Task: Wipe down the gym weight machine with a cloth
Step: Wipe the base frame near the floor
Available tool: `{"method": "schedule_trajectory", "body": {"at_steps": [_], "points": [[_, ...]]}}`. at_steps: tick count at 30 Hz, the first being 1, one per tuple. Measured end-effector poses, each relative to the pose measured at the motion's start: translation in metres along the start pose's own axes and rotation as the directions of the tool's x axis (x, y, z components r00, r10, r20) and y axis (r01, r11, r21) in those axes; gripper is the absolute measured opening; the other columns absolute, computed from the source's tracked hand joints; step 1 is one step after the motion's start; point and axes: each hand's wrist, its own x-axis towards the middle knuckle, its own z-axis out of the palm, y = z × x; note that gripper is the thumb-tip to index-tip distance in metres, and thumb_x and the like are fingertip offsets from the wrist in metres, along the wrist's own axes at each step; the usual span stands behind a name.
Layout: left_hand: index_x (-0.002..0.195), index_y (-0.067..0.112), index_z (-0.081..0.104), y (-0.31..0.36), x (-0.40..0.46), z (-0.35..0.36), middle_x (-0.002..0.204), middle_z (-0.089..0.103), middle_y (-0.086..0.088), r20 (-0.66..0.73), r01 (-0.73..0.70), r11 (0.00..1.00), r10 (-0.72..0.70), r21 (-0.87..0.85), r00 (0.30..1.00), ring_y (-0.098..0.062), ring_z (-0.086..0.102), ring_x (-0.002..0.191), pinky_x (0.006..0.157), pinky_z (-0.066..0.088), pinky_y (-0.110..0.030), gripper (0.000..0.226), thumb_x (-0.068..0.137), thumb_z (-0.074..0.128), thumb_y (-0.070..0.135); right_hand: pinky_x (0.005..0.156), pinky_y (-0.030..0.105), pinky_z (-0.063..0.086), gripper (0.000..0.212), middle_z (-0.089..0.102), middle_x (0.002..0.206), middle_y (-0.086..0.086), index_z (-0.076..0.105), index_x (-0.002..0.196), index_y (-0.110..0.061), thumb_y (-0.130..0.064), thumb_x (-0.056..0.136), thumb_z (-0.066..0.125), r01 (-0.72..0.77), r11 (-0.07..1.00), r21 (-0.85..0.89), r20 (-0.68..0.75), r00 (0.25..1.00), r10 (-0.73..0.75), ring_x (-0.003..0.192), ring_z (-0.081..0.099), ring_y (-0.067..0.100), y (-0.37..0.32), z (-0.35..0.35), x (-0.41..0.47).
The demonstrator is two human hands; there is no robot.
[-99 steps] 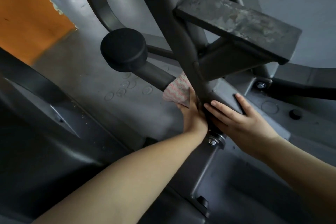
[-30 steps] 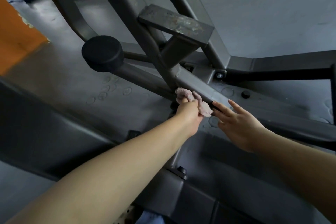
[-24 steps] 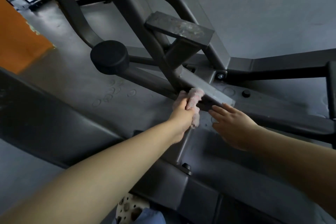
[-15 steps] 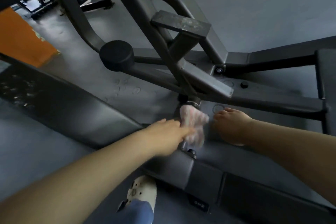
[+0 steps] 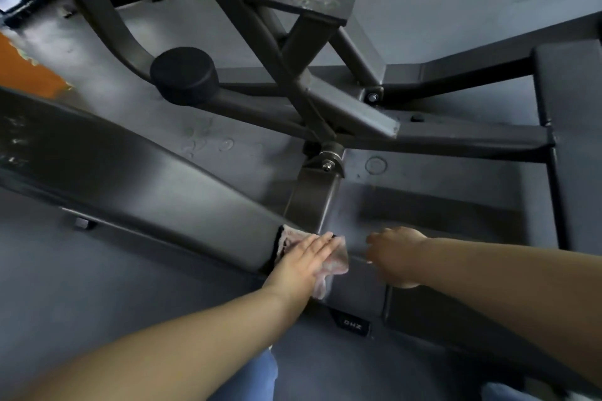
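On frame edge (image 5: 351,296), cloth (image 5: 335,262) under left hand (image 5: 303,262)

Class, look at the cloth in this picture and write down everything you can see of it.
The cloth is small, pale pink and whitish, soft and crumpled like terry. It lies spread on the dark base beam of the weight machine, one edge drooping over the beam's near side. The left hand presses flat on it with straight fingers, covering its middle. The right hand is beside it, not touching.

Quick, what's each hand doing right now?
Left hand: open, flat, pressing the pink cloth on the machine frame.
Right hand: blurred, cannot be told.
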Motion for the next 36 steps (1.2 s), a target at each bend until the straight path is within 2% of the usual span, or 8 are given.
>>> {"method": "schedule_trajectory", "body": {"at_steps": [6, 15, 20, 23, 26, 31, 33, 36], "points": [[0.148, 0.043, -0.002, 0.002, 0.006, 0.018, 0.134, -0.048, -0.020, 0.022, 0.048, 0.999, -0.048, 0.016, 0.999, -0.054, -0.022, 0.133, 0.107, -0.013, -0.061, 0.065, 0.099, 0.040, 0.040, 0.090, 0.036, 0.045, 0.047, 0.044, 0.130, 0.001, 0.044, 0.137, -0.029, -0.011, 0.094, 0.049, -0.049, 0.986, 0.162, 0.006, 0.999, 0.049, 0.121, 0.049, 0.026, -0.018, 0.002, -0.001], [0.150, 0.033, 0.006, 0.000, -0.004, 0.034, 0.128, -0.054, -0.010, -0.118, -0.053, 0.995, 0.064, 0.088, 0.991, -0.044, -0.049, 0.111, 0.086, -0.030, -0.068, 0.067, 0.096, 0.045, 0.041, 0.076, 0.030, 0.049, 0.038, 0.056, 0.122, -0.002, 0.046, 0.131, -0.020, -0.010, 0.094, 0.048, -0.208, 0.923, 0.322, 0.093, 0.978, 0.188, 0.109, 0.059, 0.021, -0.040, 0.003, 0.009], [0.091, 0.034, 0.072, -0.007, -0.019, 0.018, 0.149, 0.020, -0.019, -0.169, -0.101, 0.993, 0.111, 0.068, 0.979, -0.039, 0.027, 0.139, 0.113, 0.002, -0.054, 0.033, 0.059, 0.079, 0.043, 0.079, 0.025, 0.042, 0.027, 0.060, 0.113, 0.005, 0.057, 0.114, -0.019, -0.031, 0.100, 0.037, -0.239, 0.699, 0.674, 0.084, 0.965, 0.248, 0.102, 0.058, 0.025, -0.044, 0.000, 0.016], [0.129, 0.020, 0.051, -0.001, -0.014, 0.024, 0.150, -0.019, -0.024, -0.194, -0.157, 0.987, 0.156, 0.010, 0.968, -0.042, -0.014, 0.141, 0.111, -0.019, -0.048, 0.035, 0.095, 0.047, 0.028, 0.074, 0.026, 0.040, 0.035, 0.060, 0.107, 0.009, 0.055, 0.112, -0.012, -0.039, 0.100, 0.037, -0.254, 0.510, 0.821, 0.091, 0.942, 0.323, 0.087, 0.053, 0.022, -0.049, 0.003, 0.024], [0.152, 0.021, 0.012, 0.006, -0.012, 0.033, 0.156, -0.012, -0.021, -0.211, -0.076, 0.996, 0.065, -0.043, 0.975, -0.045, -0.009, 0.142, 0.114, -0.011, -0.048, 0.066, 0.096, 0.045, 0.039, 0.057, 0.025, 0.040, 0.028, 0.057, 0.084, 0.005, 0.054, 0.112, -0.010, -0.031, 0.099, 0.040, -0.294, 0.436, 0.850, 0.141, 0.926, 0.350, 0.068, 0.051, 0.019, -0.051, 0.003, 0.027], [0.098, 0.027, 0.070, 0.012, -0.009, 0.045, 0.108, 0.068, -0.002, -0.293, -0.120, 0.993, 0.120, 0.019, 0.949, -0.034, 0.066, 0.094, 0.090, 0.049, -0.052, 0.037, 0.062, 0.062, 0.023, 0.065, 0.024, 0.047, 0.028, 0.059, 0.118, 0.007, 0.051, 0.126, -0.012, -0.013, 0.098, 0.048, -0.334, 0.595, 0.731, 0.218, 0.940, 0.261, 0.109, 0.057, 0.025, -0.059, -0.004, 0.026], [0.096, 0.025, 0.070, 0.015, -0.005, 0.039, 0.101, 0.067, -0.002, -0.314, -0.053, 0.999, 0.048, -0.007, 0.948, -0.027, 0.065, 0.089, 0.088, 0.051, -0.047, 0.034, 0.065, 0.056, 0.026, 0.092, 0.033, 0.048, 0.042, 0.040, 0.145, 0.010, 0.040, 0.138, -0.007, -0.009, 0.097, 0.049, -0.276, 0.797, 0.538, 0.167, 0.961, 0.220, 0.129, 0.044, 0.026, -0.062, -0.002, 0.026], [0.135, 0.016, 0.047, 0.022, 0.012, 0.038, 0.142, 0.039, -0.019, -0.273, 0.024, 0.996, -0.001, 0.081, 0.962, -0.038, 0.038, 0.130, 0.105, 0.031, -0.052, 0.049, 0.087, 0.046, 0.024, 0.092, 0.032, 0.045, 0.031, 0.052, 0.134, 0.008, 0.051, 0.128, -0.010, -0.015, 0.101, 0.037, -0.270, 0.783, 0.560, 0.145, 0.963, 0.229, 0.120, 0.052, 0.026, -0.057, 0.003, 0.028]]}}
